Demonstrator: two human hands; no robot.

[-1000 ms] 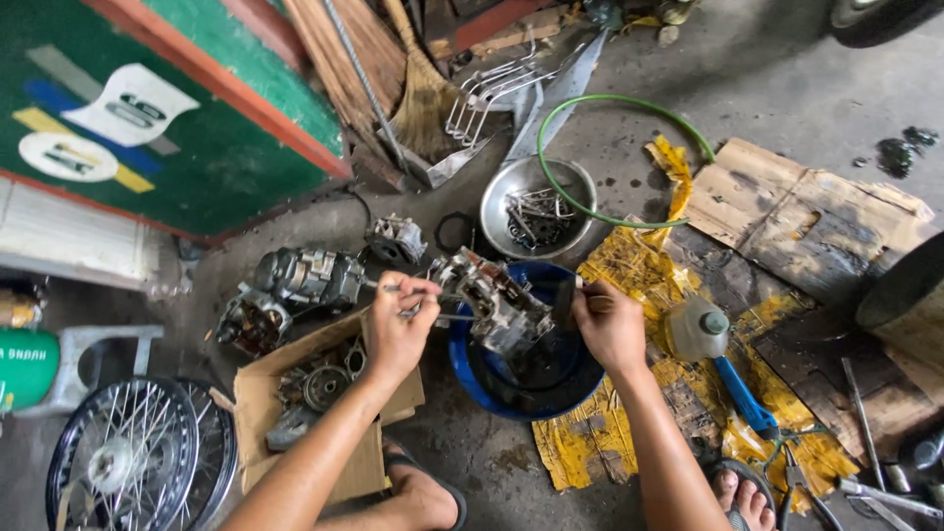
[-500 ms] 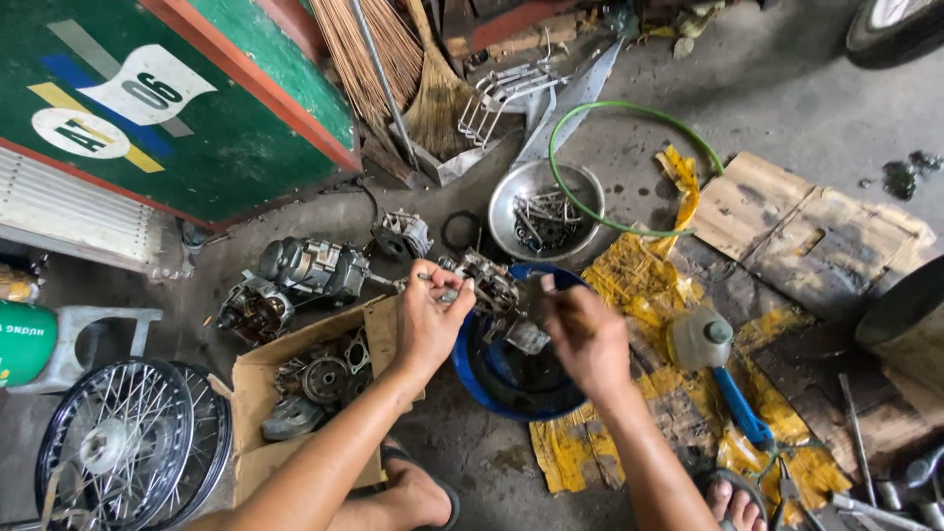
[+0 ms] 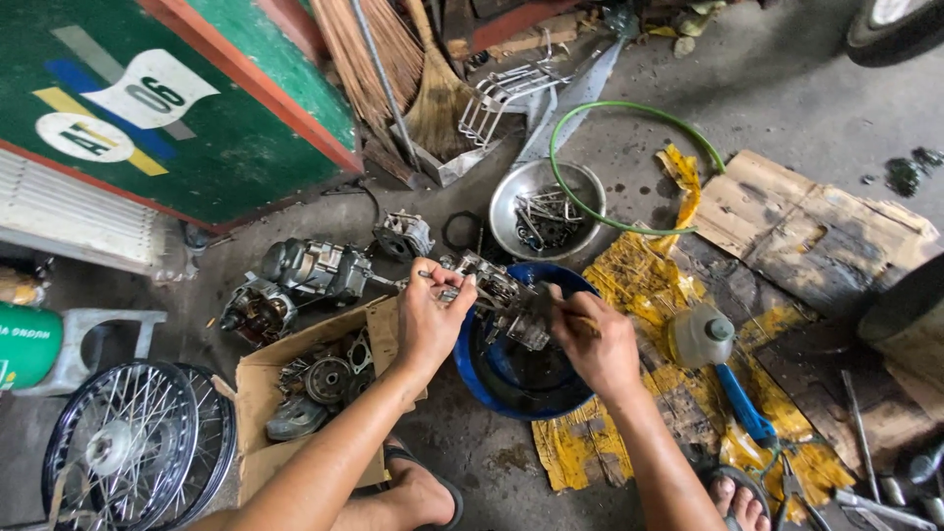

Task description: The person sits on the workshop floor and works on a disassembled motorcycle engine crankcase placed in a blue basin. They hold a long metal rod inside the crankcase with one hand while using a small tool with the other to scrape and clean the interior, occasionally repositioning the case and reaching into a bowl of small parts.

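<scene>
hands at work over a blue basin on a greasy workshop floor, seen from above. the left hand is closed on one end of a grey metal engine part, holding it over the basin's rim. the right hand is curled around a thin brush handle, its tip touching the same part; the bristles are hidden.

as a judgement: the part is being scrubbed over dark liquid in the basin, and the cleaning looks midway. a steel bowl just beyond the basin holds loose bolts. a larger engine block lies to the left on the floor, and more grimy parts wait in an open cardboard box beside the left forearm. whether those have been washed cannot be told.

a large green panel with a red edge leans at upper left; it carries a white slanted label, a white oval and blue and yellow stripes. a green round container sits at the far left edge. torn yellow sheets lie under the basin's right side, with flattened brown cardboard beyond. a pale plastic bottle with a dark cap lies near the right hand.
</scene>
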